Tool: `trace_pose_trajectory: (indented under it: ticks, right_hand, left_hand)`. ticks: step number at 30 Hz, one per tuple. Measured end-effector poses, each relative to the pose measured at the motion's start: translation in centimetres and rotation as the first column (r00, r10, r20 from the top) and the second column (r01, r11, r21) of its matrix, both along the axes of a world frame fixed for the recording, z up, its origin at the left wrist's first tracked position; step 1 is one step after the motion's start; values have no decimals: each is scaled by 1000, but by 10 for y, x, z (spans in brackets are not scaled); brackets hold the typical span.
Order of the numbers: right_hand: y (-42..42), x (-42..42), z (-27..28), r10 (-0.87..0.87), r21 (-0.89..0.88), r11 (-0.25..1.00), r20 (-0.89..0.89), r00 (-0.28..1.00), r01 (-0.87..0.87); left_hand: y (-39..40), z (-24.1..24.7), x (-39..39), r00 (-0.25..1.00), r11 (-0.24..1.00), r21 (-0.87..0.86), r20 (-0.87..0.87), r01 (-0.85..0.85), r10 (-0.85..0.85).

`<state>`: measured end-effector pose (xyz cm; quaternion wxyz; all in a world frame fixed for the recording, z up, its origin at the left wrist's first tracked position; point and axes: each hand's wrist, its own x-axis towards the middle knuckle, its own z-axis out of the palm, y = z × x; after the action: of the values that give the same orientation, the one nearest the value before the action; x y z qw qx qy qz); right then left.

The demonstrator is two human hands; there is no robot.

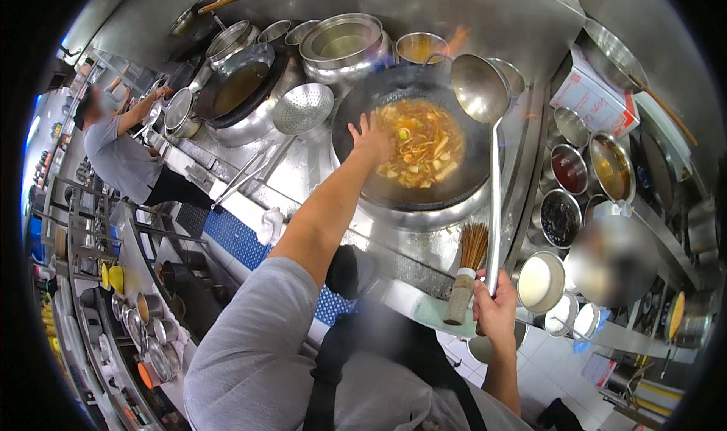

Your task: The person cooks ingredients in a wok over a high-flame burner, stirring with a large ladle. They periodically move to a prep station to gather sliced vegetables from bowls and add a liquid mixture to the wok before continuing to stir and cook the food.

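Note:
A black wok point(409, 199) sits on the range with noodles and pale chunks in brown sauce point(431, 147). My left hand point(372, 140) is stretched over the wok's left side, fingers spread; whether it touches the food is unclear. In my right hand point(496, 306) is the long metal handle of a ladle point(481, 89). The ladle's bowl is raised over the wok's far right rim. Close beside my right hand, a bamboo wok brush point(467, 272) lies at the front of the range. It seems apart from my fingers.
To the left are a perforated strainer point(304, 109) and a second wok point(241, 90). Metal pots point(341, 36) line the back, with flame near the far rim. Containers of sauces point(561, 218) stand at right. Further left, another person point(122, 153) works along the range.

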<state>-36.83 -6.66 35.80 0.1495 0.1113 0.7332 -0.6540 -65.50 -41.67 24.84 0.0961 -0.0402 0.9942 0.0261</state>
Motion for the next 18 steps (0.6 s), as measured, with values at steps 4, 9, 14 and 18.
trace_pose_trajectory:
  ticks: [4,9,14,18]
  right_hand:
    - [-3,-13,20,75,116,991,-34,997,-70]
    - [-9,-30,42,110,-298,951,80,991,-81]
    - [-36,-58,-44,112,-128,986,65,992,-103]
    - [-79,-16,-30,335,-399,878,119,935,-264]
  left_hand:
    - [-2,-4,-4,1000,998,-69,24,4,-3]
    - [-27,45,41,929,769,633,-332,88,166]
    - [-39,150,197,957,-724,626,-186,290,222]
    - [-58,234,346,819,-770,439,-544,463,183]
